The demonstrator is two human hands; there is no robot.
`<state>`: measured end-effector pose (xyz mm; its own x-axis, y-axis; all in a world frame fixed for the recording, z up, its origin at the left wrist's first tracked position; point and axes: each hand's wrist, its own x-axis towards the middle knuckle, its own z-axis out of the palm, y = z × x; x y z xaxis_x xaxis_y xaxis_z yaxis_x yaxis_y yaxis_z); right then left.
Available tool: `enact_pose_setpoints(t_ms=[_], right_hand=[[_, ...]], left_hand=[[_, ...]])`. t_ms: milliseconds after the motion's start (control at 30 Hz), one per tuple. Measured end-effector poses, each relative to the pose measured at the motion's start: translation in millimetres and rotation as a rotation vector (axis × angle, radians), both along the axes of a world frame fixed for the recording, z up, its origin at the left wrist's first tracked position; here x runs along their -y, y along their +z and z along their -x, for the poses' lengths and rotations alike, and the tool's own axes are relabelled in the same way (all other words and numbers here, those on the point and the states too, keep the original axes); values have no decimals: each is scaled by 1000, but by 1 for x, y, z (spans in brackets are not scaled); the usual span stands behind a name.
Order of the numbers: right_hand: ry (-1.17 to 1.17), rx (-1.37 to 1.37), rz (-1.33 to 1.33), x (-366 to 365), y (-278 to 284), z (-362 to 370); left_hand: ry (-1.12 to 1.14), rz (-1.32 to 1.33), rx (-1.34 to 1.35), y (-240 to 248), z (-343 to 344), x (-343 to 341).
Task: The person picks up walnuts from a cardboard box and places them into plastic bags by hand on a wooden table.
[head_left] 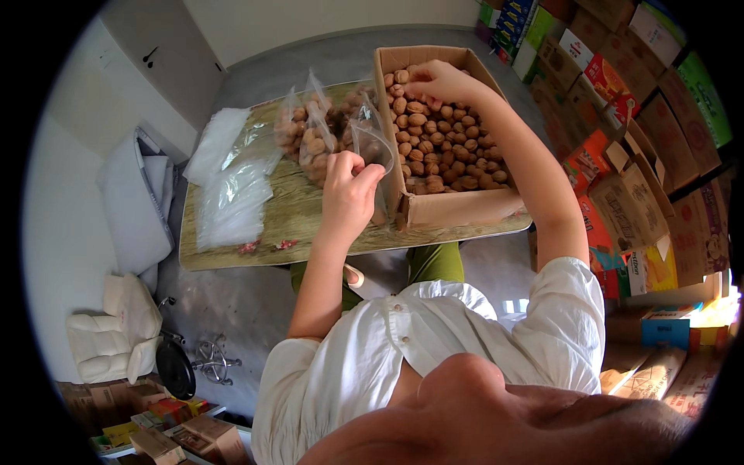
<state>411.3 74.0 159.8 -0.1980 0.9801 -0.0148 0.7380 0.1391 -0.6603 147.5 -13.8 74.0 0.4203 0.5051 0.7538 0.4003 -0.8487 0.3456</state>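
My left hand (350, 186) is closed, pinching the rim of a clear plastic bag (372, 142) beside the carton's left wall. The bag's mouth gapes toward the carton; what lies inside it is hard to make out. My right hand (440, 83) reaches into the far left part of an open cardboard box (457, 208) with its fingers curled down onto the walnuts (438, 139). Whether a nut is between those fingers is hidden. Several filled bags of walnuts (314, 143) stand together on the table, just left of the carton.
Two stacks of flat clear bags (232, 205) lie on the left of the wood-patterned table (302, 225). Cardboard cartons (620, 201) are piled along the right. A white chair (116, 333) and a grey folded cushion-like thing (136, 201) are at the left.
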Motion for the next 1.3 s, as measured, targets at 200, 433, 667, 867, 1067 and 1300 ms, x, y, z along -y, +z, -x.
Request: enact_pose_setpoints(t_ms=[200, 433, 667, 867, 1067, 1300], right_hand=[[-36, 559, -42, -10, -71, -26], [-137, 651, 124, -17, -131, -17], [-105, 493, 210, -21, -141, -26], [-121, 389, 303, -15, -108, -13], [-28, -261, -213, 0, -41, 6], [365, -352, -495, 42, -15, 60]], left_hand=[[3, 15, -3, 1, -2, 1], [-1, 22, -43, -1, 0, 3], [-35, 29, -89, 6, -6, 10], [0, -11, -67, 5, -3, 8], [31, -1, -49, 3, -4, 2], [24, 27, 18, -1, -9, 3]])
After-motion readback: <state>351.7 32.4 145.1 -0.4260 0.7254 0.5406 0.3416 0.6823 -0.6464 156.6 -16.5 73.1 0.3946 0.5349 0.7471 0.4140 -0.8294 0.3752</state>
